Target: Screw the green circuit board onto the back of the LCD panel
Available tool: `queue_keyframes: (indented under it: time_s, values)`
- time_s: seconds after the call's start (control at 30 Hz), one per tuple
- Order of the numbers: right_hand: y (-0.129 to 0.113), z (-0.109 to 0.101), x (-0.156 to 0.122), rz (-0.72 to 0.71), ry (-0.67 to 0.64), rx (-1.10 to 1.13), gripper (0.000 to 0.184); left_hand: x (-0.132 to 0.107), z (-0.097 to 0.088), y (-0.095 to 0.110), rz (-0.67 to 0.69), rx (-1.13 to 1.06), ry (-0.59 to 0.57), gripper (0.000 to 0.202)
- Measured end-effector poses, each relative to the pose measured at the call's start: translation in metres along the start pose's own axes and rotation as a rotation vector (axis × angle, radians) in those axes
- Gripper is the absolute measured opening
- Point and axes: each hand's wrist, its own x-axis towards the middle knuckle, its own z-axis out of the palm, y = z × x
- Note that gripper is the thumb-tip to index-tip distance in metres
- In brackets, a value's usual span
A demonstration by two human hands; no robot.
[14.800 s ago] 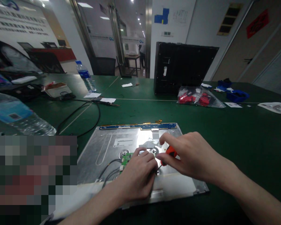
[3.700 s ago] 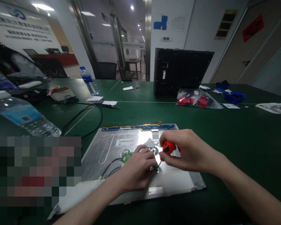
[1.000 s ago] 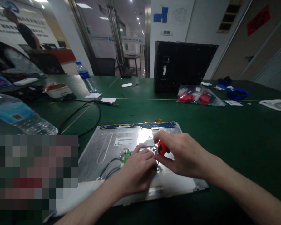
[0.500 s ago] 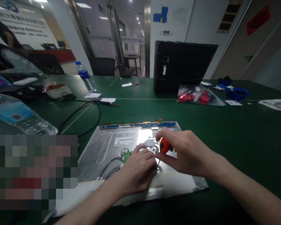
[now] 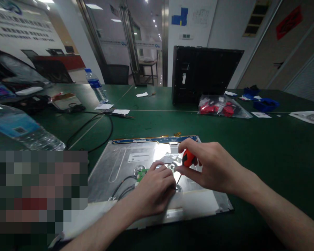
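A flat metal-backed display panel (image 5: 115, 157) lies face down before me. On it is a small green circuit board (image 5: 141, 173), mostly covered by my left hand (image 5: 157, 188). That hand's fingers are bent and close together over the board; their undersides are hidden. My right hand (image 5: 211, 167) is closed around the orange and black handle of a screwdriver (image 5: 188, 158). Its thin shaft slants down to the left, beside my left fingertips, and the tip is hard to make out. Black cables (image 5: 122, 184) run from the board's left side.
A blue circuit strip (image 5: 154, 140) runs along the panel's far edge. Beyond stand a black monitor housing (image 5: 204, 73), a bag of red parts (image 5: 222, 107) and a water bottle (image 5: 96, 85). A large bottle (image 5: 23, 125) lies left, near a looped black cable (image 5: 111, 129).
My right hand and the screwdriver have shifted slightly right and up, and the handle has turned a little in the fingers. My left hand stays in place.
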Motion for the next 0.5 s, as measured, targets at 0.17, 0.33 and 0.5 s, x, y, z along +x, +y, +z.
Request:
queue_keyframes:
  time_s: [0.17, 0.33, 0.5]
  values:
    - [0.001, 0.001, 0.001, 0.013, 0.012, 0.001, 0.032, 0.000, -0.001, 0.001, -0.019, -0.005, -0.035, 0.006]
    - [-0.001, -0.009, 0.001, 0.106, 0.112, 0.008, 0.038, 0.000, -0.015, -0.003, -0.036, -0.025, 0.014, 0.016]
    - [0.001, -0.036, -0.008, 0.211, 0.481, -0.079, 0.026, -0.014, -0.059, -0.019, -0.223, -0.036, 0.340, 0.024]
